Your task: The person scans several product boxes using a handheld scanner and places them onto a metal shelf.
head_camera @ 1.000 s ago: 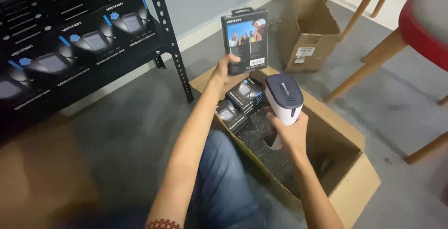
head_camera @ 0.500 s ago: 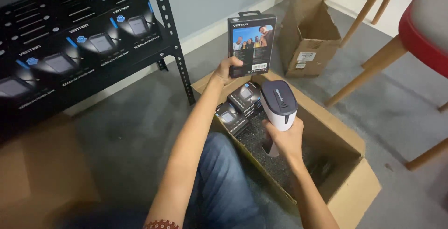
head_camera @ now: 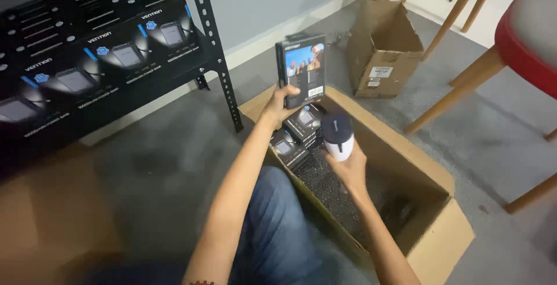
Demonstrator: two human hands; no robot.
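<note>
While clasped upright in the left hand (head_camera: 282, 103), dark flat retail box (head_camera: 300, 70); right hand (head_camera: 350, 166) gripping white scanner (head_camera: 338, 136).

Glossy printed box (head_camera: 301, 69), matt corrugated cardboard carton (head_camera: 432, 244) (rough edges), black metal shelf (head_camera: 212, 35)

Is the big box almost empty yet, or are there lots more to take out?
Many dark boxes already sit in rows on the black shelf. The left hand holds up one small dark box, and the right hand grips a white and dark scanner. A few boxes remain in the open carton; much of it looks emptied.
</note>
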